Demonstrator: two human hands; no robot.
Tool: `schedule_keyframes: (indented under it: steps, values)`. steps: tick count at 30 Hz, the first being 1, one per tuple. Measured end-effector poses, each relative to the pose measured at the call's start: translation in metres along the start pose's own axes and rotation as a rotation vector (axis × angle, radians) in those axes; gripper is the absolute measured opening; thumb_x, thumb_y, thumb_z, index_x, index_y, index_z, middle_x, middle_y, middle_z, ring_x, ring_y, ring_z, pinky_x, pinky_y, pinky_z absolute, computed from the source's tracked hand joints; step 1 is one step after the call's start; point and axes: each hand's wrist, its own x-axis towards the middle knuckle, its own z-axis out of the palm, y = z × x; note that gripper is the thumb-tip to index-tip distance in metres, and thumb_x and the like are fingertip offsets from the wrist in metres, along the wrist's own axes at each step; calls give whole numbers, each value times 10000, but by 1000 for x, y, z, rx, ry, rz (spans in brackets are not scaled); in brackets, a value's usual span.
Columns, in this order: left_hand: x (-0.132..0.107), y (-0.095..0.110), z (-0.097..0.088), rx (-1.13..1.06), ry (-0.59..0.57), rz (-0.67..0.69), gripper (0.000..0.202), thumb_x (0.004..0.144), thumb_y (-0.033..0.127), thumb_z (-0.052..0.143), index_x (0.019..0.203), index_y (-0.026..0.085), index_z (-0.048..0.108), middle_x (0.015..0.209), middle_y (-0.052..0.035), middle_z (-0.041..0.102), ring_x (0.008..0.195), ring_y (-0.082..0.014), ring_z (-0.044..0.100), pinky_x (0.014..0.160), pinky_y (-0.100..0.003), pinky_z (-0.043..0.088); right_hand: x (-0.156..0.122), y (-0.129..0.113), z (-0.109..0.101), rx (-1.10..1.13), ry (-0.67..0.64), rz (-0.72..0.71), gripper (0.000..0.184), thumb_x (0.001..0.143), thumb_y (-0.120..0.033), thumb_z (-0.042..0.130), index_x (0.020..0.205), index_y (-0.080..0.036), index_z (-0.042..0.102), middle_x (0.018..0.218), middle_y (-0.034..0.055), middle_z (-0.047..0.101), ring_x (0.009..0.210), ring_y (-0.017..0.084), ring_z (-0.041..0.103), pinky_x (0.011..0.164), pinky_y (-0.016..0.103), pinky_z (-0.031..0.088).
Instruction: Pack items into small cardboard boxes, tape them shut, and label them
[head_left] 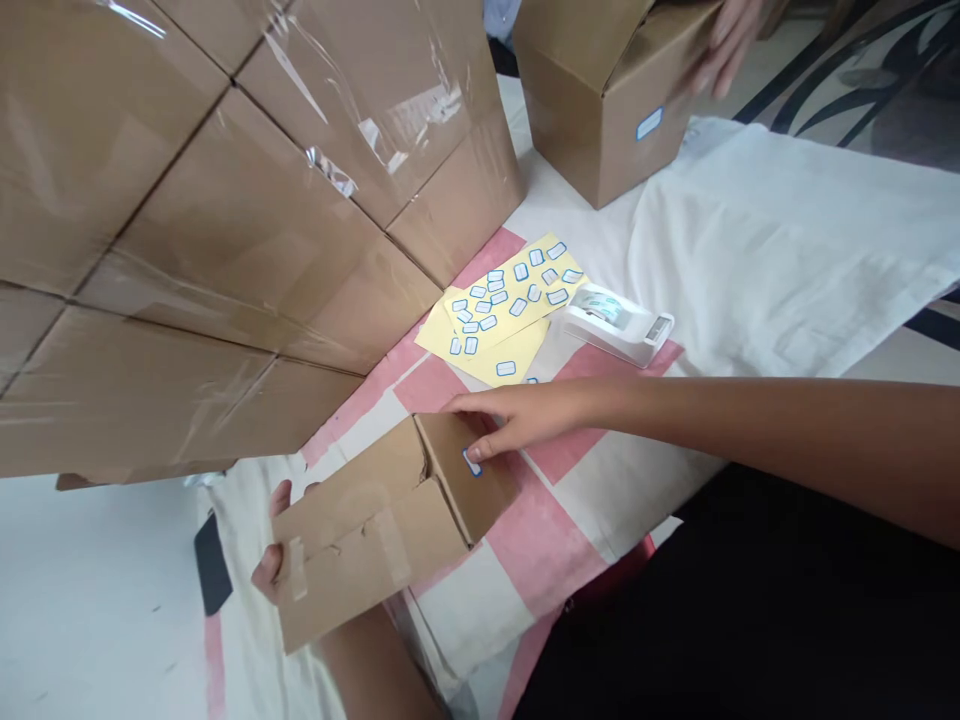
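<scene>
A small brown cardboard box (360, 560) is tilted over the checked cloth, its taped flaps facing me. My left hand (274, 550) grips its left end, with the fingertips showing around the edge and the forearm passing beneath. At the opposite end, my right hand (510, 415) has its thumb on a blue-edged white label (472, 462) stuck to the box's side. The other fingers of that hand reach along the box's far edge and are partly hidden. Beyond my right hand lie yellow backing sheets (517, 290) bearing several similar labels.
A white tape dispenser (622, 325) lies beside the sheets. Stacked cardboard boxes (247, 230) under clear wrap rise at the left. Another person's hand (731, 45) touches a labelled carton (600, 110) at the back. A dark flat object (214, 563) lies at the lower left.
</scene>
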Motion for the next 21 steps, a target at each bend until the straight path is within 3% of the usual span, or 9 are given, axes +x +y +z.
schedule_keyframes:
  steps: [8, 14, 17, 19, 21]
  values:
    - [-26, 0, 55, 7, 95, 24, 695, 677, 616, 661, 1278, 268, 680, 879, 36, 705, 717, -161, 566, 679, -307, 428, 4, 3, -3, -16, -46, -68, 413, 967, -287, 675, 1378, -252, 649, 1339, 46, 697, 1264, 222, 622, 985, 293, 492]
    - [-29, 5, 67, -37, 166, -47, 698, 628, 574, 667, 1256, 270, 694, 927, 34, 707, 793, -182, 562, 741, -325, 424, -4, -9, 2, -96, -23, -29, 492, 965, -274, 673, 1446, -216, 589, 1377, 70, 666, 1247, 203, 623, 1036, 300, 468]
    - [-27, 4, 65, -12, 207, -87, 736, 582, 590, 680, 1255, 292, 700, 930, 31, 690, 810, -190, 541, 745, -326, 417, -15, -26, 10, -126, -49, -17, 837, 894, -331, 762, 1615, -245, 345, 1522, 99, 549, 1374, 233, 547, 1097, 330, 445]
    - [-26, 3, 63, -6, 197, -102, 719, 612, 595, 672, 1271, 309, 695, 968, 25, 688, 848, -202, 543, 733, -327, 422, -21, -38, 21, -212, -38, -37, 1219, 763, -396, 877, 1678, -253, 83, 1667, 146, 336, 1512, 280, 386, 1172, 369, 386]
    - [-27, 2, 61, -14, 179, -101, 682, 654, 589, 658, 1279, 318, 690, 1014, 24, 691, 877, -204, 545, 732, -327, 435, -23, -47, 33, -372, 26, -116, 1442, 639, -436, 946, 1675, -234, -36, 1720, 186, 149, 1585, 328, 203, 1234, 421, 298]
